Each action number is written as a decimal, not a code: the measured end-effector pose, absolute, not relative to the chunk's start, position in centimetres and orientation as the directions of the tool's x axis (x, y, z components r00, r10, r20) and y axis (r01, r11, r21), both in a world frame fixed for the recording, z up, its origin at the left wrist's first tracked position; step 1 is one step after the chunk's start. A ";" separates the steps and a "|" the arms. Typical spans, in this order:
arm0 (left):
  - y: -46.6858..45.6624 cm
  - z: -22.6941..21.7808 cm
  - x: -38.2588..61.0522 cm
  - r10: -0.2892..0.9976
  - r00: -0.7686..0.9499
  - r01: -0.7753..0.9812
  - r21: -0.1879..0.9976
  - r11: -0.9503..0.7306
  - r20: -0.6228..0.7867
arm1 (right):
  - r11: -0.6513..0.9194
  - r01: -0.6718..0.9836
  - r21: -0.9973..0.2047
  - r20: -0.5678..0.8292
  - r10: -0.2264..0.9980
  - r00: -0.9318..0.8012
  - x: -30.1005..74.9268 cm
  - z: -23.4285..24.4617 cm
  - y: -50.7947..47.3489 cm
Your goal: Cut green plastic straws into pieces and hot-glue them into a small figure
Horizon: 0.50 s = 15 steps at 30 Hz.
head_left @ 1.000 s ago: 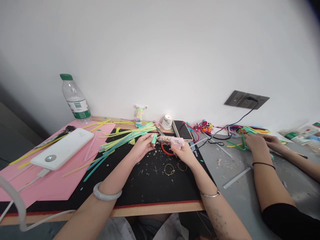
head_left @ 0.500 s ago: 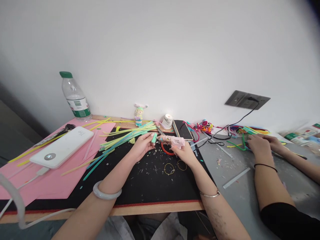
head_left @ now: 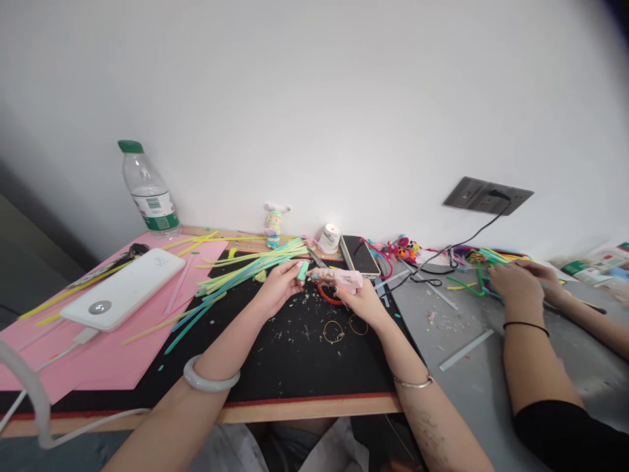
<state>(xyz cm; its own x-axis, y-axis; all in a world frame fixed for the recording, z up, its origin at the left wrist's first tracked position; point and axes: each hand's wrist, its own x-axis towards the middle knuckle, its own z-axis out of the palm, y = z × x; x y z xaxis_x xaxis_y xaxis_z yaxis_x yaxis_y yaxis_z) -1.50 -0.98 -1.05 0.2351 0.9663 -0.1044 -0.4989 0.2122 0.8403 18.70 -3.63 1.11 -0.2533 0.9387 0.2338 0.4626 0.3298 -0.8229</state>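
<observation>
Between the fingertips of my left hand (head_left: 280, 288) is a small green piece of pipe cleaner (head_left: 303, 271), held above the black mat (head_left: 295, 360). My right hand (head_left: 363, 303) is closed around a pale pink hot glue gun (head_left: 346, 279). Its nozzle points left, close to the green piece; whether they touch I cannot tell. Under the glue gun lie scissors with red handles (head_left: 328, 296), partly covered. Two thin rubber bands (head_left: 333, 332) rest on the mat near my right wrist. Left of my left hand, yellow, green and blue pipe cleaners (head_left: 216, 288) are spread in a loose bundle.
A white power bank (head_left: 122, 288) lies on pink paper (head_left: 118, 367), with a plastic bottle (head_left: 152, 190) behind. A small doll (head_left: 273, 226), a paper cup (head_left: 329, 238) and a phone (head_left: 361, 255) line the wall. At right, a co-worker's hands (head_left: 521, 282) handle pipe cleaners.
My hands, the green piece and the glue gun stay nearly in place. The co-worker's hands have shifted slightly at the right.
</observation>
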 end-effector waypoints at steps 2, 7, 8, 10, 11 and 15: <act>-0.9 -1.2 -1.5 0.964 0.245 -0.489 0.845 0.216 -0.105 | 0.327 0.480 -0.814 0.241 0.942 -0.234 18.8 1.1 -3.6; -0.9 -1.2 -1.5 0.956 0.275 -0.478 0.849 0.228 -0.102 | 0.323 0.508 -0.799 0.270 0.946 -0.177 18.9 1.1 -3.4; -1.0 -1.2 -1.5 0.955 0.278 -0.478 0.847 0.233 -0.105 | 0.325 0.512 -0.795 0.277 0.946 -0.171 18.9 1.1 -3.4; -1.0 -1.1 -1.5 0.954 0.277 -0.480 0.843 0.241 -0.114 | 0.332 0.519 -0.788 0.287 0.943 -0.167 19.0 1.0 -3.3; -1.0 -1.1 -1.5 0.954 0.276 -0.483 0.841 0.243 -0.118 | 0.334 0.522 -0.785 0.290 0.943 -0.166 19.0 1.0 -3.3; -1.0 -1.1 -1.5 0.955 0.271 -0.483 0.842 0.240 -0.118 | 0.334 0.522 -0.785 0.291 0.942 -0.166 19.0 1.1 -3.3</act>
<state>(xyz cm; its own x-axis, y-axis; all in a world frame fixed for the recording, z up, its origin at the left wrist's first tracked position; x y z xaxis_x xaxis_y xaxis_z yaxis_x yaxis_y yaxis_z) -1.49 -0.99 -1.14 0.2708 0.9554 -0.1175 -0.4832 0.2405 0.8418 18.97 -3.34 1.05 -0.1657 0.9422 0.2913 0.5222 0.3344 -0.7846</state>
